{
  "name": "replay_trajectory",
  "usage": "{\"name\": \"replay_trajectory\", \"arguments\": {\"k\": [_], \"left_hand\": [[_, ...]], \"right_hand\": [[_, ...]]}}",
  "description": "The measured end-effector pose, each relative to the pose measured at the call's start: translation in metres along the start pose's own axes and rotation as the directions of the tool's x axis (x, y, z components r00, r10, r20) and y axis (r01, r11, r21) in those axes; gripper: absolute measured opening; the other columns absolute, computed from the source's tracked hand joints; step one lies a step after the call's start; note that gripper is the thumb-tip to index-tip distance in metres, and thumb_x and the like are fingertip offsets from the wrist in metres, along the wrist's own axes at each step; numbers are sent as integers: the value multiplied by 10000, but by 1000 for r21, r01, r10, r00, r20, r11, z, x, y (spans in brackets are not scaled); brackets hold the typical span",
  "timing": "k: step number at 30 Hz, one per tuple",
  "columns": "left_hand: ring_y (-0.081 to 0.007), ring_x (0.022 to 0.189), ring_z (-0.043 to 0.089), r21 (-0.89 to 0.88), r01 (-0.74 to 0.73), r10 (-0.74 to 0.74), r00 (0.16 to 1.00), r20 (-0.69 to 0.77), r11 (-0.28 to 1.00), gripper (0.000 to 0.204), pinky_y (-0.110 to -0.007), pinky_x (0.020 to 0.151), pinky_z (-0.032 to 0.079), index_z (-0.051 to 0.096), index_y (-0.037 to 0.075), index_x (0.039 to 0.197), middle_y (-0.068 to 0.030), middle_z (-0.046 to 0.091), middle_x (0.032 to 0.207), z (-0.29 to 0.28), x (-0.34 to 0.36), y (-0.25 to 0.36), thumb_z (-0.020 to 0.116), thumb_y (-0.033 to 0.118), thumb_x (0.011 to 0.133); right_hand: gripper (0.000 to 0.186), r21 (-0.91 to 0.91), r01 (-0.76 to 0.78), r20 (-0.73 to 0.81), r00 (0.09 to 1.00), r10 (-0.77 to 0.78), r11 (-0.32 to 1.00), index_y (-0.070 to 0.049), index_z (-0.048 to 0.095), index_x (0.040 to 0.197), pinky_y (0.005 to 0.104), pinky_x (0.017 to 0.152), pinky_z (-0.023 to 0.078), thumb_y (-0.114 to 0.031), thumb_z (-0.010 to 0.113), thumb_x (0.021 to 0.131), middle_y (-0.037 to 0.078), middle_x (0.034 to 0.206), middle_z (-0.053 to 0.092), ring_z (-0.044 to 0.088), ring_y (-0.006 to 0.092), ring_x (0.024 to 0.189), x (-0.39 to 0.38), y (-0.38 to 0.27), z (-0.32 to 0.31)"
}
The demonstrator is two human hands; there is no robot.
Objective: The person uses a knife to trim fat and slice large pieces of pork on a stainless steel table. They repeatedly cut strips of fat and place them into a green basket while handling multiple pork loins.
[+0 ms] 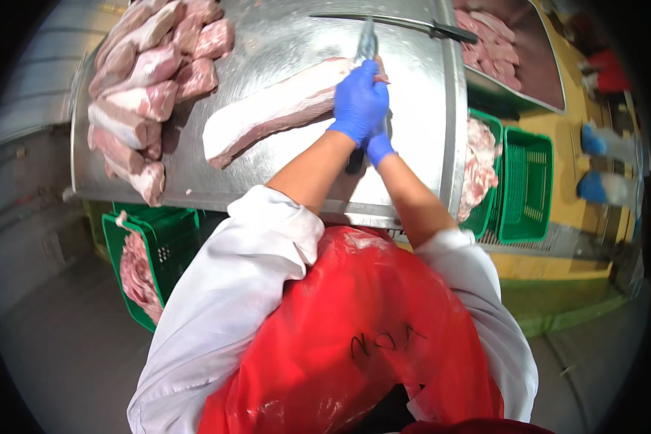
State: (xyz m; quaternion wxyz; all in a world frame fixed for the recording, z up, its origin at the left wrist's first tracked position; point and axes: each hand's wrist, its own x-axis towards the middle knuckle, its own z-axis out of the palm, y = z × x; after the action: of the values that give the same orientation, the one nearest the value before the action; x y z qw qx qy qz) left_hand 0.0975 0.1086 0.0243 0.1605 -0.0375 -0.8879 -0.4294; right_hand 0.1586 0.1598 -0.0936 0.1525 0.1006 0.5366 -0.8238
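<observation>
A long pale slab of meat with a fat layer [275, 108], like a pork loin, lies slantwise on the metal table [282, 40]. At its far right end is my left hand [360, 103], blue-gloved and closed; what its fingers grip is hidden. My right hand [379, 147], also gloved in blue, is mostly covered by the left one and appears closed around a knife. The knife's blade [368, 40] points away beyond both hands, somewhat blurred. A black handle end [354, 160] shows beneath my left wrist. A small pink bit of meat [381, 70] shows beside my left fingers.
Several meat cuts [141, 90] are piled at the table's left. A second long knife [390, 22] lies across the far edge. Right of the table stand a bin of meat strips [550, 65] and green crates [528, 184]; another green crate [173, 231] is below left.
</observation>
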Motion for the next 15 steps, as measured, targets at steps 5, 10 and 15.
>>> {"name": "replay_trajectory", "arguments": {"k": [5,10,15], "left_hand": [[-415,811,661,-124,-38,11,977,-212,992,119,-491,715,529,596,67,973,-192,656,852,-3,-20,1,561,121,872],[-350,779,669,-85,-31,8,967,-256,996,51,-450,706,537,574,67,897,-126,664,821,14,-8,7,540,63,858],[-357,782,670,-150,46,-74,979,-191,988,34,-464,719,538,574,80,870,-124,667,812,-5,-14,19,546,62,860]], "right_hand": [[262,-1,45,39,998,-45,999,-45,598,1256,353,943,535,-204,545,1055,68,1122,649,638,186,1068,-62,16,6],[350,-513,261,30,957,-287,818,-51,548,1344,334,984,514,-282,514,1083,79,1195,625,620,179,1093,-53,116,-17],[235,-17,-292,-2,956,292,956,-69,620,1013,299,693,506,-273,522,1076,40,862,631,552,134,661,-19,67,-14]]}}
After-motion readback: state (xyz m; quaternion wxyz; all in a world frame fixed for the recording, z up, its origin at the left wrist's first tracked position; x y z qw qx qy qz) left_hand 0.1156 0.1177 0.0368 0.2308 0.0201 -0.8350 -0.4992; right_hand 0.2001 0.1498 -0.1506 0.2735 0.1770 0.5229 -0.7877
